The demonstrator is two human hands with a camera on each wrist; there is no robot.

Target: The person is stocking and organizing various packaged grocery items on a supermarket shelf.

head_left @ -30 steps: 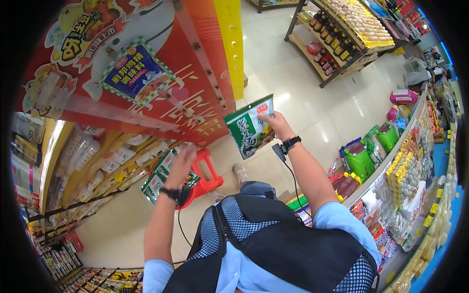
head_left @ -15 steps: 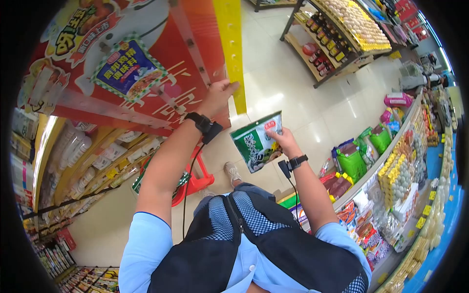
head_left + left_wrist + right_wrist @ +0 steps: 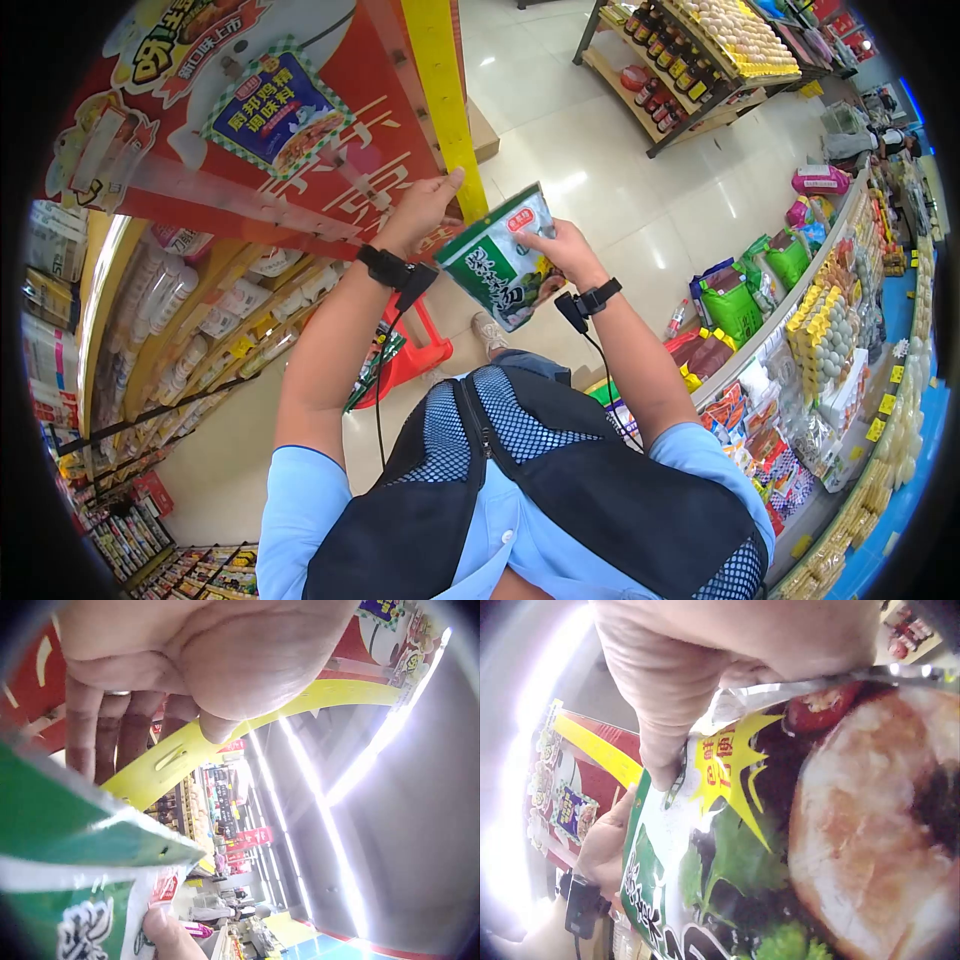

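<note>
My left hand (image 3: 418,215) is raised to the punched yellow strip (image 3: 440,100) hanging down the edge of a red display board. In the left wrist view, the thumb presses on the front of that strip (image 3: 161,766) with the fingers behind it. To the right, my right hand (image 3: 570,252) pinches a green and white seaweed soup packet (image 3: 492,268) by its side edge, thumb on the printed front. Close up in the right wrist view, the packet (image 3: 742,787) shows a shrimp picture and a yellow starburst. The packet's top corner is close to my left hand.
Below my left forearm is a red plastic basket (image 3: 428,350), with another green packet (image 3: 380,350) at it. Shelves of goods (image 3: 200,300) line the left. Green bags (image 3: 735,310) and egg trays (image 3: 822,330) line the right. A rack of bottles and eggs (image 3: 690,60) stands ahead.
My left hand has risen from the green packet at the red basket to the yellow strip. My right hand keeps the soup packet, which dipped and then came up and left towards the strip.
</note>
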